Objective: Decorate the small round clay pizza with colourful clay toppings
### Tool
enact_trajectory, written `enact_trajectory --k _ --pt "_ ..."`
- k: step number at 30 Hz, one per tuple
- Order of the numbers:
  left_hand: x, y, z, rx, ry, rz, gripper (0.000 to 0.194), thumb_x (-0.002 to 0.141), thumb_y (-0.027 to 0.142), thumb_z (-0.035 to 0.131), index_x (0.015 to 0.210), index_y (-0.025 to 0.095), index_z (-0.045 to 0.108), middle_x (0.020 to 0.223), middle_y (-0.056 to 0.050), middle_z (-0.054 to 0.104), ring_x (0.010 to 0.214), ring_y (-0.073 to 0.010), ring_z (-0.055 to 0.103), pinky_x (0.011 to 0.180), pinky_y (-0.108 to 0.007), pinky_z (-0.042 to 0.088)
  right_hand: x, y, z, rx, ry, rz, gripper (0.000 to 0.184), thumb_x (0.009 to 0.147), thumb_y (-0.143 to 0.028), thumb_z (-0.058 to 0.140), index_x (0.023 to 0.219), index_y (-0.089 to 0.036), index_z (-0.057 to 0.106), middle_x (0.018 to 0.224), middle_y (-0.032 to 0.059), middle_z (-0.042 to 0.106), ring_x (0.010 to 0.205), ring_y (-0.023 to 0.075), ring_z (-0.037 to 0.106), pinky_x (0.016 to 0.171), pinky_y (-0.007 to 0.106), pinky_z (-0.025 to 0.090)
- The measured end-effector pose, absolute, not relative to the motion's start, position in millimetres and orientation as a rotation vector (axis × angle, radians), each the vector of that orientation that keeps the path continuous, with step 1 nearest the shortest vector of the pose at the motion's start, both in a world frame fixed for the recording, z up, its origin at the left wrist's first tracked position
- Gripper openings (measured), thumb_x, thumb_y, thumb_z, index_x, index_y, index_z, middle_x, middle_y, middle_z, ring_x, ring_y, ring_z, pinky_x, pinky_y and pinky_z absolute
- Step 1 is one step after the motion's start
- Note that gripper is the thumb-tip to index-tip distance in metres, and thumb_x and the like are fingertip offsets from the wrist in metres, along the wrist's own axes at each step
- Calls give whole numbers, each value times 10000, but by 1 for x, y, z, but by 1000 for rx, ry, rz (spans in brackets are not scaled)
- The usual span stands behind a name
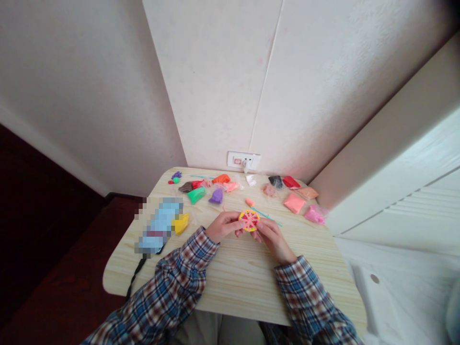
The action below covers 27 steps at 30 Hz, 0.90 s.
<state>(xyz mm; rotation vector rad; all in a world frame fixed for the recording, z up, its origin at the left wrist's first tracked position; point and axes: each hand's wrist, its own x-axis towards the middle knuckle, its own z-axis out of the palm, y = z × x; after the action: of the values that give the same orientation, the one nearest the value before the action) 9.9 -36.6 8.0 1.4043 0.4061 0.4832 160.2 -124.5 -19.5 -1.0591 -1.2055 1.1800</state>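
Note:
Between my two hands is a round, flat clay disc (249, 220) with a yellow rim and a pink and red pattern like a pizza or citrus slice. My left hand (226, 226) grips its left edge, thumb on the face. My right hand (271, 235) pinches the right edge, fingers partly hidden beneath. Just behind the disc lie a thin teal stick (268, 216) and a small orange clay piece (249, 202). Nearest my left forearm is a yellow clay packet (180, 224).
Packets of green (196, 195), purple (216, 196), coral (294, 203) and pink clay (315, 214) lie along the table's (237, 287) back half. Small clay shapes (176, 177) sit at the far left corner. A blurred-out blue object (161, 225) with a black strap lies left. A wall socket (243, 160) is behind.

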Motion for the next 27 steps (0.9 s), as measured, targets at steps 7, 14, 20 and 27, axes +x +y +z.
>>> enact_trajectory --k 7,14,20,27 --pt "10 -37 5 1395 427 431 402 657 503 655 678 105 598 533 10 538 460 -74 458 457 -201 366 161 -125 -19 -1100 -1182 1155 391 848 -432 491 559 -169 486 515 -35 382 503 93 300 483 252 199" --pt "9 -34 4 1410 464 465 380 681 487 623 658 110 581 538 14 529 474 -76 464 472 -200 369 162 -124 -18 -1083 -1208 1209 420 855 -461 464 545 -178 443 506 -43 321 497 93 258 490 261 175" --pt "8 -33 3 1429 448 436 388 687 488 615 647 104 580 502 11 522 459 -85 464 466 -209 364 162 -124 -18 -1085 -1220 1195 408 851 -458 468 553 -180 464 485 -51 305 477 92 238 480 263 171" --pt "7 -31 2 1436 463 466 379 710 473 597 570 127 530 489 19 520 454 -74 448 476 -206 357 162 -124 -19 -1082 -1218 1186 445 854 -481 446 523 -185 419 486 -42 318 480 95 256 487 268 174"
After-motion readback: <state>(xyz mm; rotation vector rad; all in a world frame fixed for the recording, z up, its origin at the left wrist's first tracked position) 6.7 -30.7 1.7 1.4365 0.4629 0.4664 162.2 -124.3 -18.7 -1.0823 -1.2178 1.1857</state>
